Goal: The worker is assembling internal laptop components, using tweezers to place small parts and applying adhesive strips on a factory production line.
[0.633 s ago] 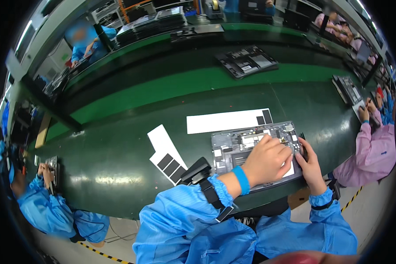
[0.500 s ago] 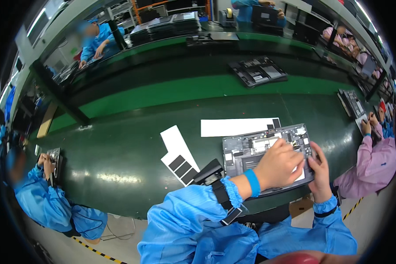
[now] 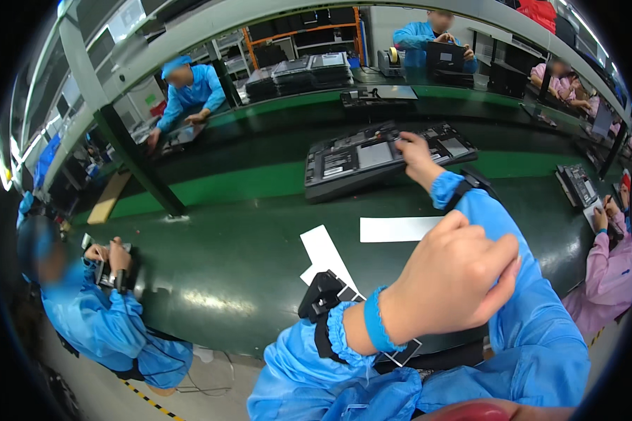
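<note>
Dark-grey rectangular laptop base (image 3: 354, 160), gripped at one end by the right hand (image 3: 421, 160), could slip against the flat black chassis (image 3: 453, 145), the clenched left hand (image 3: 446, 274) lending no support.

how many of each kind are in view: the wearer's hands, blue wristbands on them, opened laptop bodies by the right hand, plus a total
Hands: 2 (left hand, right hand)
Blue wristband: 1 (on the left wrist)
Opened laptop bodies: 2 (held laptop body, farther laptop body partly behind it)
Total: 5
</note>
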`<state>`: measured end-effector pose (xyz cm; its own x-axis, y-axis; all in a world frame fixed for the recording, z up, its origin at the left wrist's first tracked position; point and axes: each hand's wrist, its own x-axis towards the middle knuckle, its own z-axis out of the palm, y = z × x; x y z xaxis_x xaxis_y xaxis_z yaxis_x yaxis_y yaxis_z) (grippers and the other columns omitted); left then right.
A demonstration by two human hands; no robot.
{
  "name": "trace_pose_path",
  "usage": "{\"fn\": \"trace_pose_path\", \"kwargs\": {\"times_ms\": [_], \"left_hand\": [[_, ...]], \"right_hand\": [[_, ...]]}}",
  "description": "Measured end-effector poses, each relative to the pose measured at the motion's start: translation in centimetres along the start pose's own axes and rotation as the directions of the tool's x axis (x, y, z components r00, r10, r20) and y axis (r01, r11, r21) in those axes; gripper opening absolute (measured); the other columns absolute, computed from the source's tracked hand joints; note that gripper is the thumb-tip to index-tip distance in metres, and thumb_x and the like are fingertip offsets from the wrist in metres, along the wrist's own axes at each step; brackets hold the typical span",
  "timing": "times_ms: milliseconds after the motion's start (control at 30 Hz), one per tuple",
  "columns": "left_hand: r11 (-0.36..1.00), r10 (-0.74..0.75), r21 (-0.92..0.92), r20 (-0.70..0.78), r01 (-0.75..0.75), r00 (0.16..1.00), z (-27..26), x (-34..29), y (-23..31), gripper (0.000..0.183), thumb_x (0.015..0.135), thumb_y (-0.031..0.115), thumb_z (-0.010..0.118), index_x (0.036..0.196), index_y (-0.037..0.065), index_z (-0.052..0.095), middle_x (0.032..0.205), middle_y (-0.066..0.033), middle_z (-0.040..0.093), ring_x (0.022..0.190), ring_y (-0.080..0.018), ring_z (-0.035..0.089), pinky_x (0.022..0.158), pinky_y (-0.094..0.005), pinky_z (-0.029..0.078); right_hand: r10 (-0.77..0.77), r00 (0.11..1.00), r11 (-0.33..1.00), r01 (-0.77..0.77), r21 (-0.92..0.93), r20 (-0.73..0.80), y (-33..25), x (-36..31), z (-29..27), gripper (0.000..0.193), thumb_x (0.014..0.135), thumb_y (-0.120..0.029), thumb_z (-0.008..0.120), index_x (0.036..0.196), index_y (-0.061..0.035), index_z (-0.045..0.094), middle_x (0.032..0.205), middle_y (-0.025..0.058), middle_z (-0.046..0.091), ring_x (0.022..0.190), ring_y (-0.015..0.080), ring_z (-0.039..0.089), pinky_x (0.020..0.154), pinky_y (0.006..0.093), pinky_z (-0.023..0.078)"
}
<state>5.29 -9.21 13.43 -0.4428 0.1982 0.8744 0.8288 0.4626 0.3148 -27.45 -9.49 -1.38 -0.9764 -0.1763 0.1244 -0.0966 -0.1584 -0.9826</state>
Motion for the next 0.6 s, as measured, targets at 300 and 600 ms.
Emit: {"fn": "trace_pose_path", "kwargs": {"times_ms": [300, 600], "left_hand": [[0.996, 0.080, 0.009, 0.240, -0.085, 0.967, 0.0, -0.1, 0.6, 0.014, 0.073, 0.011, 0.071, 0.072, 0.008, 0.058, 0.056, 0.0005, 0.044, 0.056, -0.0161, 0.043, 0.056, -0.0302, 0.032], [0.993, 0.031, 0.090, 0.473, -0.083, 0.880, 1.8, -0.2, -1.5, 0.013, 0.075, 0.016, 0.065, 0.067, 0.013, 0.056, 0.056, 0.0019, 0.043, 0.059, -0.0140, 0.046, 0.061, -0.0282, 0.036]], "right_hand": [[-0.364, 0.910, 0.599, 0.392, -0.699, 0.198, 1.4, 5.2, -0.1, 0.036, 0.083, -0.028, 0.064, 0.106, -0.0011, 0.067, 0.109, 0.0260, 0.065, 0.105, 0.0422, 0.061, 0.092, 0.0460, 0.049], [-0.222, 0.933, 0.399, -0.179, -0.899, -0.284, 1.1, 9.8, -22.7, 0.081, 0.071, -0.045, 0.077, 0.131, 0.0027, 0.052, 0.124, 0.0233, 0.061, 0.119, 0.0347, 0.057, 0.095, 0.0405, 0.047]]}}
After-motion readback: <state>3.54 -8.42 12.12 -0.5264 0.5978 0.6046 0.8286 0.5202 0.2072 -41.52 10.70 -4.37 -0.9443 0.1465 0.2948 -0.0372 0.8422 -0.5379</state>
